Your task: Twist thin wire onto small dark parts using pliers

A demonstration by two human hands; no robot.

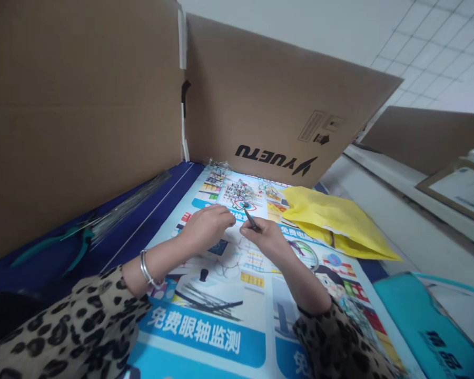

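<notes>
My right hand (269, 239) is closed around a slim, dark, pointed tool (252, 221), its tip angled up and away from me. Whether it is a pen or tweezers I cannot tell. Just to its left is my left hand (211, 227), palm down with the fingers curled in; anything pinched there is hidden. The hands are close but apart, over a printed poster sheet (205, 345). Beyond them sits a tangle of thin coloured wires (243, 193). Several thin black strips (211, 302) lie nearer to me. A coil of coloured wire (306, 253) rests by my right wrist.
Tall cardboard panels (260, 100) wall off the left and back. Teal-handled pliers (82, 245) and a bundle of thin straight wires (132, 202) lie at left. A yellow padded envelope (339, 223) and a teal box (426, 321) are at right.
</notes>
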